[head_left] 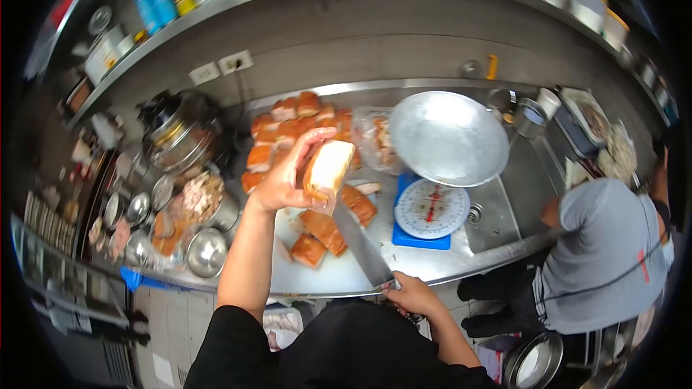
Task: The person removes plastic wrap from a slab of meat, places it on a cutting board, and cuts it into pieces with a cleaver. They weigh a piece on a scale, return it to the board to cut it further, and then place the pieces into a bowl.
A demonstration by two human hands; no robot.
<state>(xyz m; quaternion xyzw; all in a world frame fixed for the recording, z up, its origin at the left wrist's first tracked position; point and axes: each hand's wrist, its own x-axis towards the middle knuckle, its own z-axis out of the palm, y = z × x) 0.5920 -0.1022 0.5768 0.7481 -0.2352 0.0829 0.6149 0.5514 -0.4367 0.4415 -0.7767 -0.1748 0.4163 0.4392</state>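
Observation:
Raised over the counter, my left hand (287, 179) grips a block of meat (330, 167) with a browned side and a pale cut face. My right hand (412, 294) is wrapped around the handle of a broad-bladed knife (362, 251) near the counter's front edge. The blade points away from me and up to the left, its far end just below the held block. Beneath the hands, several browned meat pieces (322, 229) lie on a white cutting board (288, 281). More browned blocks (290, 130) are heaped behind, partly hidden by my left hand.
Right of the board stands a blue dial scale (431, 209) with a wide metal pan (448, 137). Beyond it is a sink (497, 216). Metal bowls (207, 252) and a pot of chopped meat (229, 209) stand left. A person in grey (609, 256) is close on the right.

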